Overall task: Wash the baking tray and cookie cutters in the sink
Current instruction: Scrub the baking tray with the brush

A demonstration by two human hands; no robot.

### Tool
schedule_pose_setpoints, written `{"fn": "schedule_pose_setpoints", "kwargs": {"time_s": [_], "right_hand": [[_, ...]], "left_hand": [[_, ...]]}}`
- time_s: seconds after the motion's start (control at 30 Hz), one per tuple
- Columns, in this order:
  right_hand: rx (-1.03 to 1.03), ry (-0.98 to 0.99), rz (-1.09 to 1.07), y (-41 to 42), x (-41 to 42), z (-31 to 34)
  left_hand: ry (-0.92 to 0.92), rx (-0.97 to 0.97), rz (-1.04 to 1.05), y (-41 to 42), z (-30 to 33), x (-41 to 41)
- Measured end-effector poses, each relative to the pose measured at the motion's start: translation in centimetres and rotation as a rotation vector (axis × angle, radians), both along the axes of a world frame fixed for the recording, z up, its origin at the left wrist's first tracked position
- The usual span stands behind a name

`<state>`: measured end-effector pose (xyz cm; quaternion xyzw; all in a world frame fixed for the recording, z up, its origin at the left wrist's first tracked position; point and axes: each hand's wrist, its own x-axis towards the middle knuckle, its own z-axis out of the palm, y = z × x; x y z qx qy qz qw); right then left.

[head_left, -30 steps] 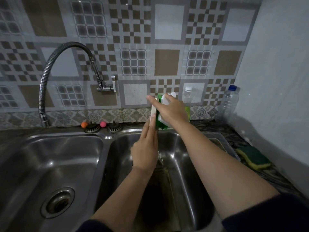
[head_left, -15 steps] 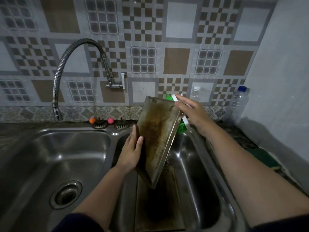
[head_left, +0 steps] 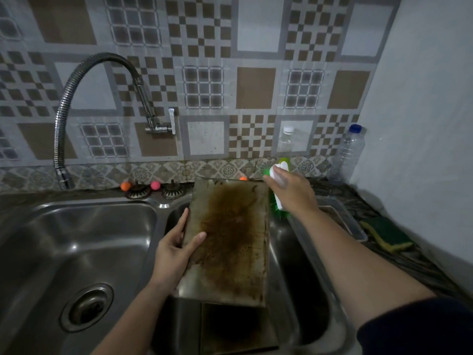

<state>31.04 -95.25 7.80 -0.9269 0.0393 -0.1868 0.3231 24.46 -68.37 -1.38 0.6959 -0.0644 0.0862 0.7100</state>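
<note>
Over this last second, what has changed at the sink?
The left hand turned the stained baking tray from edge-on to face the camera, gripping its left edge. The right hand kept the green-bristled brush and shifted to the tray's right. Second tray in the basin, faucet and sponge unchanged.

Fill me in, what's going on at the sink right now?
A person is holding a stained baking tray above the right basin of the double sink, the left hand gripping its left edge with the thumb on the browned face. The right hand holds a green and white scrubbing brush at the tray's top right corner. The tap shows no running water. Another tray lies in the basin below.
</note>
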Motion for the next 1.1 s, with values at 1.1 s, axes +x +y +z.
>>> {"fn": "schedule_pose_setpoints", "kwargs": {"time_s": [1.1], "right_hand": [[0.023, -0.249, 0.182, 5.9, -4.9, -2.1]], "left_hand": [[-0.324, 0.16, 0.282, -6.4, 7.2, 1.4]]}}
